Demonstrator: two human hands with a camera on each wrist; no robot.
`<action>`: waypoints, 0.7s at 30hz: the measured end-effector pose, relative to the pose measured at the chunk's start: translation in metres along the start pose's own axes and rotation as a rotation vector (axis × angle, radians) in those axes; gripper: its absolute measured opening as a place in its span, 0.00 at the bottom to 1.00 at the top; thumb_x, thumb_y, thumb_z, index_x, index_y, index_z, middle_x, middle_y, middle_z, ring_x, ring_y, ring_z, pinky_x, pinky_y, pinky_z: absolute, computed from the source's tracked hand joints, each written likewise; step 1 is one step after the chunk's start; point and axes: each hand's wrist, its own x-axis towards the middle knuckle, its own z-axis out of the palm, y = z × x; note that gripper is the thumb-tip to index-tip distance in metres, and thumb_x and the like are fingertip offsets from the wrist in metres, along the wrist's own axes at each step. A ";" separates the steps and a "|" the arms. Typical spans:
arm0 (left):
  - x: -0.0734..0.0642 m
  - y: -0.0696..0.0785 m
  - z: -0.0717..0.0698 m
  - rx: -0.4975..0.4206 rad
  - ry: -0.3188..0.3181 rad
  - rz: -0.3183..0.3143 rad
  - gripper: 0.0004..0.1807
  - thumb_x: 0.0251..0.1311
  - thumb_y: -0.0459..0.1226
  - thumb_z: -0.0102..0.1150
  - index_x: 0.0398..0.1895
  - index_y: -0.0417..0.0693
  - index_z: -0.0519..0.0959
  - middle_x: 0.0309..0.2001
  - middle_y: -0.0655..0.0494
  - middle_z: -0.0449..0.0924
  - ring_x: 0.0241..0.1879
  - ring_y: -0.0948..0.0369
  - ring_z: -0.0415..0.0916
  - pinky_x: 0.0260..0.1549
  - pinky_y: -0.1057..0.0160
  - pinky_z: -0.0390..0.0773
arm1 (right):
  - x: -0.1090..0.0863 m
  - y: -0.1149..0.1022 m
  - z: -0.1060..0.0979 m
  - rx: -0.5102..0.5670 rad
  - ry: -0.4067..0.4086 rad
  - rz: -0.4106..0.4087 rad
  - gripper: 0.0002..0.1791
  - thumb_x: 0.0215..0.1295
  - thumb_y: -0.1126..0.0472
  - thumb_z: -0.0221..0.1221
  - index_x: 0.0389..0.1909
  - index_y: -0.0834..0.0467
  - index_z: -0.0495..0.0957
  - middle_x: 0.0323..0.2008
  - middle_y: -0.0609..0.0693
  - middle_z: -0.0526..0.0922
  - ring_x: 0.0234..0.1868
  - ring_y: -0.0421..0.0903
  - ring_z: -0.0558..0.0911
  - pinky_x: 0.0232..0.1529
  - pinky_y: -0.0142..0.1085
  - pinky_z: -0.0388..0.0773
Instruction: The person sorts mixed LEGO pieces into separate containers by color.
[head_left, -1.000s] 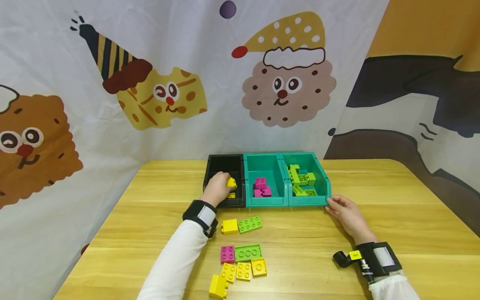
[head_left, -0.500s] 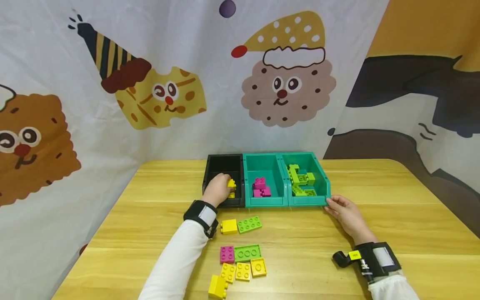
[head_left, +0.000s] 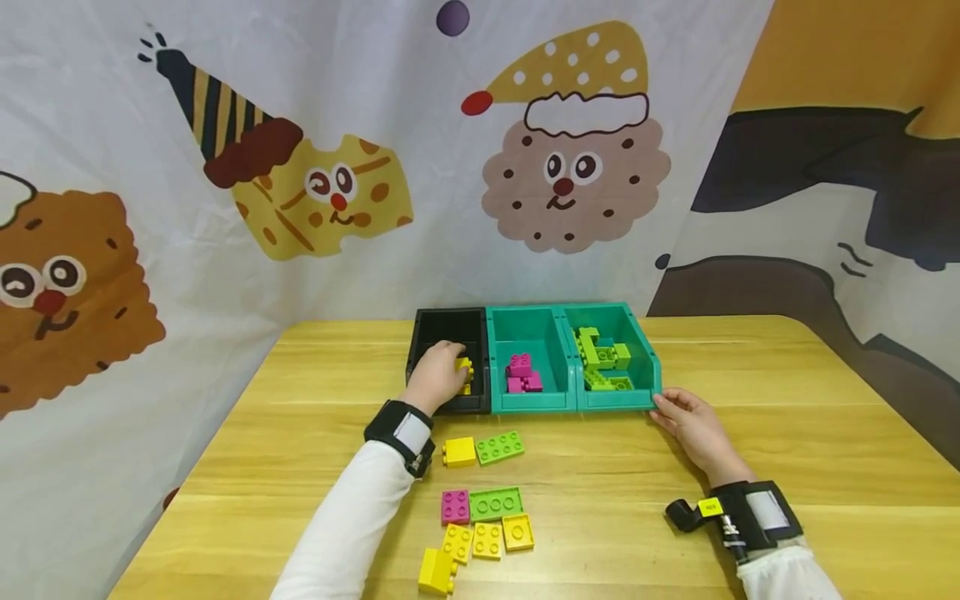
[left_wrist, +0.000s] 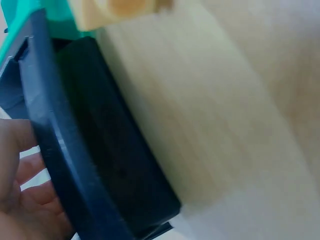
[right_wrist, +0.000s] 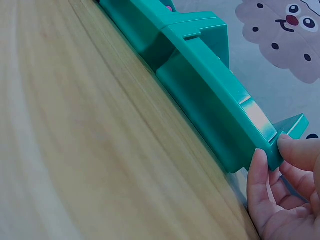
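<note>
My left hand [head_left: 435, 377] is inside the black bin [head_left: 468, 405], its fingers holding a yellow toy building brick [head_left: 465, 365] low down. Other yellow pieces lie just below it, partly hidden by the hand. In the left wrist view the bin's wall covers the fingertips. At the other end of the row, my right hand [head_left: 697, 429] pinches the front corner of the right teal bin [right_wrist: 215, 75] between thumb and fingers. That bin has lime bricks [head_left: 592, 354] in it. Magenta bricks [head_left: 519, 368] sit in the middle teal bin [head_left: 534, 404].
Loose bricks lie on the wooden table [head_left: 600, 500] before the bins: a yellow brick [head_left: 460, 452] beside a lime brick [head_left: 500, 447], then a magenta brick [head_left: 454, 507], another lime brick [head_left: 496, 504] and several yellow ones. A cartoon-print cloth [head_left: 450, 208] hangs behind the table.
The left hand has shifted slightly within the black bin, and the yellow brick at its fingers now sits closer to the pieces below. The right hand stays at the teal corner.
</note>
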 end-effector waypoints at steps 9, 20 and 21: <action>-0.011 0.005 -0.011 -0.012 0.055 0.072 0.18 0.62 0.39 0.58 0.54 0.42 0.77 0.56 0.44 0.75 0.53 0.50 0.75 0.54 0.53 0.75 | 0.000 0.000 0.000 -0.008 0.008 0.008 0.04 0.68 0.60 0.54 0.39 0.57 0.73 0.35 0.40 0.73 0.38 0.30 0.77 0.43 0.22 0.77; -0.027 0.012 -0.018 -0.064 0.066 0.112 0.17 0.62 0.38 0.59 0.53 0.42 0.77 0.54 0.45 0.76 0.50 0.52 0.76 0.54 0.54 0.75 | -0.001 -0.002 0.001 -0.008 0.008 0.011 0.04 0.68 0.61 0.55 0.39 0.57 0.74 0.36 0.42 0.73 0.38 0.30 0.77 0.43 0.23 0.77; -0.029 0.013 -0.019 -0.066 0.066 0.122 0.17 0.62 0.39 0.59 0.53 0.42 0.77 0.53 0.45 0.77 0.50 0.52 0.76 0.54 0.55 0.75 | -0.001 -0.002 0.001 -0.008 0.010 0.011 0.04 0.68 0.61 0.54 0.39 0.57 0.74 0.37 0.43 0.73 0.38 0.30 0.77 0.43 0.23 0.77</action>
